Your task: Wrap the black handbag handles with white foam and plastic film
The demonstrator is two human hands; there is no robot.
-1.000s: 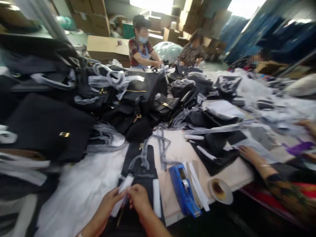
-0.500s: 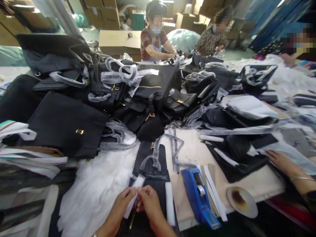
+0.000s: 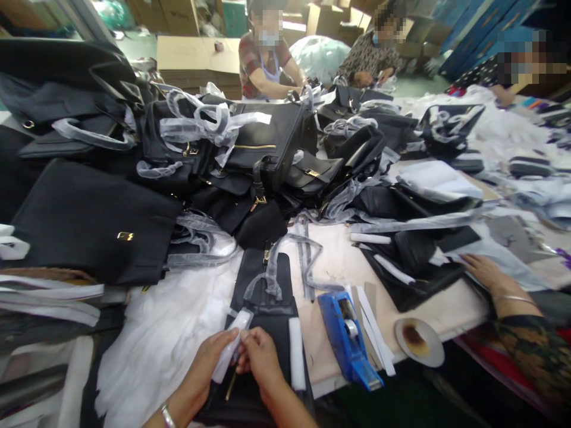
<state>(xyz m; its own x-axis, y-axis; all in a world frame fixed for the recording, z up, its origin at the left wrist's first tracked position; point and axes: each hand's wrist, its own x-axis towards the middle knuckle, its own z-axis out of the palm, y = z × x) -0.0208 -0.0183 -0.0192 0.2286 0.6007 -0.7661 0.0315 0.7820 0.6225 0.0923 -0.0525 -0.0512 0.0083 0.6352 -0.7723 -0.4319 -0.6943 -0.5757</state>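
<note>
My left hand (image 3: 207, 359) is closed on a white wrapping strip (image 3: 226, 359), its thumb lying along the strip. Beside it, my right hand (image 3: 262, 355) is closed too, its fingertips pinching the strip's edge. Below both hands a black backpack (image 3: 263, 327) lies flat, with plastic-wrapped straps (image 3: 273, 285) at its upper end. A gold zipper (image 3: 230, 386) shows under my hands. White wrapping (image 3: 296, 353) covers a part along the backpack's right side. My wrists and fingers hide some of the bag.
Right of the backpack are a blue tape dispenser (image 3: 345, 333), paper strips (image 3: 373, 330) and a round stained dish (image 3: 419, 342). A co-worker's hand (image 3: 484, 273) rests near another black bag (image 3: 414, 261). White sheets (image 3: 151, 345) lie left. Black bags (image 3: 267, 134) pile up ahead, with people beyond.
The whole view has shifted, so the table's things appear farther left and slightly higher. Both hands stay at the white strip, with only a small shift of the fingers.
</note>
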